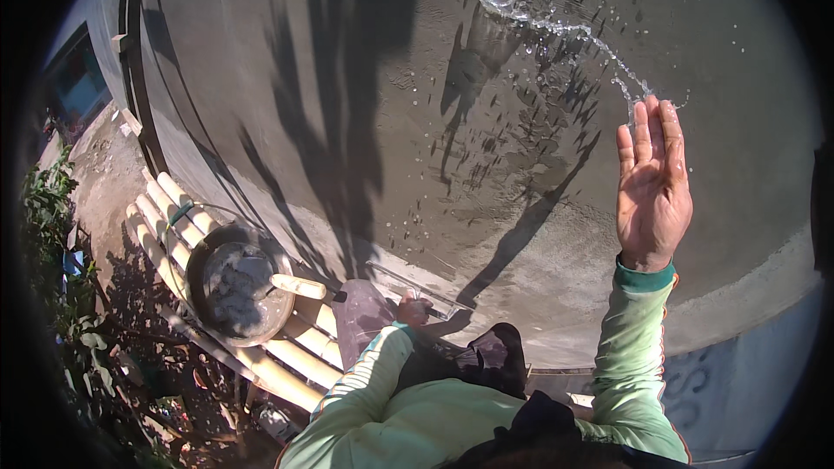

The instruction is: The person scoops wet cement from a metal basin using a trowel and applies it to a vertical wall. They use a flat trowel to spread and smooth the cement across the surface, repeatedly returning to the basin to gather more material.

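Observation:
My right hand point(657, 178) is raised before the grey plastered wall point(486, 243), palm up and fingers stretched out. It holds nothing. A string of water point(556, 26) flies from its fingertips toward the wall. Low at the wall's foot, my left hand point(413, 307) is closed on a plastering trowel point(404, 280) with a long flat blade; its grip is mostly hidden by the fingers. To the left of that hand stands a bucket point(195, 274) with wet grey mortar point(233, 297) inside. A tool's pale wooden handle point(298, 287) sticks out over the bucket's rim.
The bucket rests on a platform of bamboo poles point(278, 378) at the left. Leafy plants point(82, 330) and littered ground lie below it. A dark upright strip point(135, 52) edges the wall on the left. Strong shadows fall across the wall, which has dark wet patches.

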`<state>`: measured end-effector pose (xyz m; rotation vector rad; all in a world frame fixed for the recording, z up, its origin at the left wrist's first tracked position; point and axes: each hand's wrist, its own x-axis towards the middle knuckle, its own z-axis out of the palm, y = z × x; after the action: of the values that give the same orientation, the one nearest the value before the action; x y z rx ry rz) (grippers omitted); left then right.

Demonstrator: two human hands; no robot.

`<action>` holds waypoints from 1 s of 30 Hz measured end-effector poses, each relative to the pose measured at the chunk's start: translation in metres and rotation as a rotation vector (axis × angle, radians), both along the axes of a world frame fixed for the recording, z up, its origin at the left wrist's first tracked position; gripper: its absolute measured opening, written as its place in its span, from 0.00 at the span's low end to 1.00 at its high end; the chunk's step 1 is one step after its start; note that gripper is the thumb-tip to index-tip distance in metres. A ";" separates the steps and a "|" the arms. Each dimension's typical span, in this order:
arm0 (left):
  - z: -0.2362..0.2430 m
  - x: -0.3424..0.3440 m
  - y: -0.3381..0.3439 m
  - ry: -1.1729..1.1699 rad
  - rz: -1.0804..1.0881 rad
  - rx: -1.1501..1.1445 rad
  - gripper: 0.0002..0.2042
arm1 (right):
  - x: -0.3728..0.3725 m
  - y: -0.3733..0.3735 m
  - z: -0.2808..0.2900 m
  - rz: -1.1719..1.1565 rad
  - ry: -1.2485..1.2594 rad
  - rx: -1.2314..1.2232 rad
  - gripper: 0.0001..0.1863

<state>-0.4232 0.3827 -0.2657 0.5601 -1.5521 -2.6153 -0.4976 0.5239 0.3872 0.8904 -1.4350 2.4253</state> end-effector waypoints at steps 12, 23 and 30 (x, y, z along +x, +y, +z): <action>0.048 -0.037 -0.024 -0.046 0.015 -0.131 0.14 | 0.110 0.123 -0.350 -0.304 -0.121 1.241 0.13; 0.227 -0.004 0.076 -0.166 0.134 -0.222 0.22 | 0.059 0.025 -0.308 -0.346 0.636 1.566 0.41; 0.298 0.017 0.032 0.239 -0.125 0.004 0.18 | 0.050 0.018 -0.264 -0.415 0.706 1.262 0.43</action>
<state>-0.4063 0.4150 0.0321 0.1463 -1.5524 -2.6547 -0.4477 0.5414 0.1230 1.2355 -2.3644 0.5736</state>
